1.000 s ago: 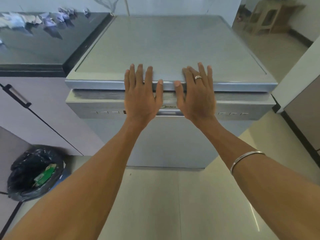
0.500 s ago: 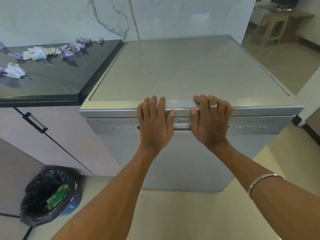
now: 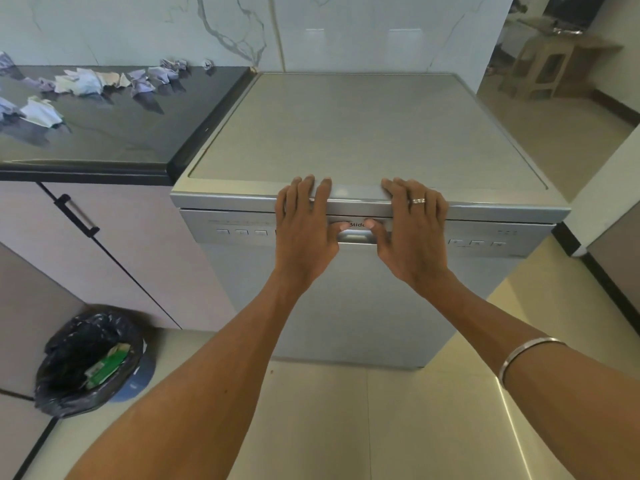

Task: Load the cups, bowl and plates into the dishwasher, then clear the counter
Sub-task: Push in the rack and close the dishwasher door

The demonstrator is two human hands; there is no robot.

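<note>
marble wall (image 3: 138,26), tile floor (image 3: 381,427), maybe wood stool (image 3: 543,69)

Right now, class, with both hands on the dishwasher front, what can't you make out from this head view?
- Inside of the dishwasher: hidden by its shut door; the load can't be checked.
- Brand name: partly covered by the left hand and right hand.
- Control panel labels: too small to read.
- Counter: cut off by the left edge.
</note>
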